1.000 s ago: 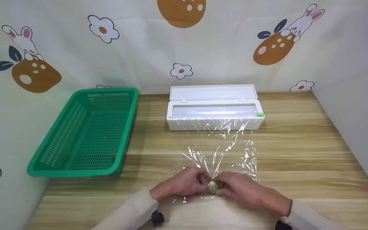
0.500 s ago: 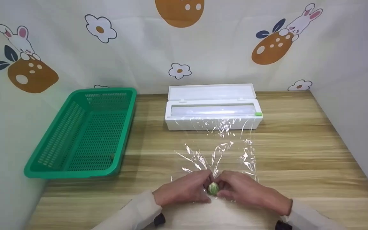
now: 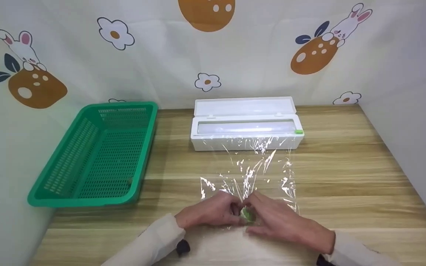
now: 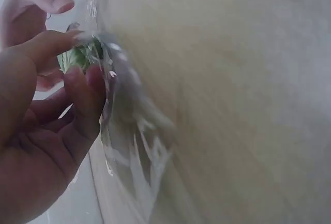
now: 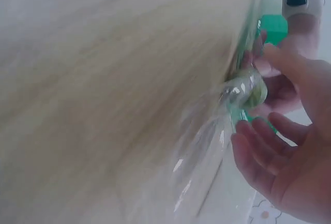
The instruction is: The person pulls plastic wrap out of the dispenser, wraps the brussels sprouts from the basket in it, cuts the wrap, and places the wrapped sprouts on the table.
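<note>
A small round vegetable (image 3: pixel 248 215), green with pale streaks, lies at the near end of a sheet of clear cling film (image 3: pixel 252 175). My left hand (image 3: pixel 213 211) pinches it; in the left wrist view the thumb and fingertips close on the vegetable (image 4: pixel 78 58) and the film over it. Close on the other side is my right hand (image 3: pixel 281 221), its thumb spread from its fingers. The right wrist view shows that hand's fingers (image 5: pixel 258 149) loosely bent beside the film-covered vegetable (image 5: pixel 256 92), apart from it. The hands partly hide the vegetable in the head view.
Behind the hands stands a white cling film dispenser (image 3: pixel 248 143), lid raised, with a green slider (image 3: pixel 298 132) at its right end; the film runs out from it. A green slatted basket (image 3: pixel 83 202) sits at the left, a small brownish bit in its corner. Patterned cloth (image 3: pixel 161 55) surrounds the wooden table.
The right hand's thumb and fingers have spread from the vegetable. My left hand has shifted slightly and gathers its fingertips at the vegetable. Creases in the film have changed.
</note>
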`<state>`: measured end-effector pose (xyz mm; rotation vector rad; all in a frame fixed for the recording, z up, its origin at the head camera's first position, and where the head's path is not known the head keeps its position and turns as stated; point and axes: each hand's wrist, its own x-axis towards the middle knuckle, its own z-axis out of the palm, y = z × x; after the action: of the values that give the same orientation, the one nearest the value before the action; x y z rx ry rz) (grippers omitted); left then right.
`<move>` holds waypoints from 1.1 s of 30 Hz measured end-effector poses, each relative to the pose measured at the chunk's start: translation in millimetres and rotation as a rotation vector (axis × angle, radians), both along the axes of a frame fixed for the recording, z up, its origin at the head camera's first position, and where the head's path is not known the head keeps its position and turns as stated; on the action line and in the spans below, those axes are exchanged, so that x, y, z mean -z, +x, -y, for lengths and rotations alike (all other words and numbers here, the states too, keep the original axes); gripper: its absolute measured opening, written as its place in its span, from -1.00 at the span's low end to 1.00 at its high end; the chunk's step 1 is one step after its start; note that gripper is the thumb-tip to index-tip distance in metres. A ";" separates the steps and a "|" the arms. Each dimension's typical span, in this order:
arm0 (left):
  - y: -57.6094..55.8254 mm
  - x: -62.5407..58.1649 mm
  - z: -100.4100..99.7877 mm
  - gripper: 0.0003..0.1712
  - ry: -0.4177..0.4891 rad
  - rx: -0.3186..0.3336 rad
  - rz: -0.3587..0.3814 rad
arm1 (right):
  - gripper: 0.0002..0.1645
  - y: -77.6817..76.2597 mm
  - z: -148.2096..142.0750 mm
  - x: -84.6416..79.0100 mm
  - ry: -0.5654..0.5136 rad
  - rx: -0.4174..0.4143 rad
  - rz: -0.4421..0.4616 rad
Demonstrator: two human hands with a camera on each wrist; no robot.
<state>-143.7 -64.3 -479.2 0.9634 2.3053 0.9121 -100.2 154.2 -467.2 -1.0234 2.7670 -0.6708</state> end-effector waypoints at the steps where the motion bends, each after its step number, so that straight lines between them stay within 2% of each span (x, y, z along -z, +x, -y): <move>1: -0.8 0.2 0.9 -0.75 0.011 0.004 0.021 | -0.41 -0.1 1.0 0.0 0.000 -0.006 -0.012; 5: -3.0 -0.6 2.1 -0.73 0.018 0.007 0.073 | -0.56 -2.9 1.3 1.2 -0.008 -0.003 -0.015; 7: -2.6 -2.6 1.7 -0.72 0.006 0.003 0.082 | -0.59 -5.2 -0.2 1.8 -0.021 0.006 0.003; 9: -1.0 -5.0 1.2 -0.69 -0.006 -0.012 0.059 | -0.59 -7.6 -1.6 2.5 -0.034 0.011 0.017; 12: 2.2 -8.0 0.5 -0.57 -0.050 -0.015 -0.055 | -0.61 -11.6 -3.0 2.5 -0.057 0.015 0.038; 15: 4.7 -10.1 -0.4 -0.50 -0.132 -0.021 -0.195 | -0.63 -16.5 -3.7 0.1 -0.101 0.024 0.119; 17: 5.6 -11.4 -0.4 -0.57 -0.161 -0.022 -0.243 | -0.64 -20.2 -4.3 -2.3 -0.139 0.029 0.195; 19: 5.3 -13.0 1.1 -0.67 -0.166 -0.025 -0.250 | -0.64 -24.0 -5.0 -4.3 -0.175 0.037 0.292; 21: 3.8 -15.1 3.5 -0.73 -0.148 -0.032 -0.214 | -0.66 -28.0 -5.6 -6.0 -0.202 0.043 0.382; 26: -6.0 -17.5 9.1 -0.75 -0.059 -0.047 -0.025 | -0.68 -39.2 -7.9 -7.1 -0.232 0.040 0.527; 28: -11.0 -15.7 9.2 -0.76 -0.022 -0.059 0.034 | -0.66 -43.5 -8.7 -6.7 -0.238 0.040 0.550; 30: -15.4 -12.5 8.6 -0.77 -0.002 -0.077 0.060 | -0.61 -46.2 -8.9 -6.4 -0.248 0.057 0.549; 33: -20.2 -8.9 8.3 -0.78 0.016 -0.094 0.076 | -0.62 -44.5 -7.2 -8.5 -0.276 0.135 0.472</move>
<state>-164.0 -72.6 -470.3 0.8191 2.2984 0.9897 -144.7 161.4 -458.8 -0.6121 2.3824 -1.1675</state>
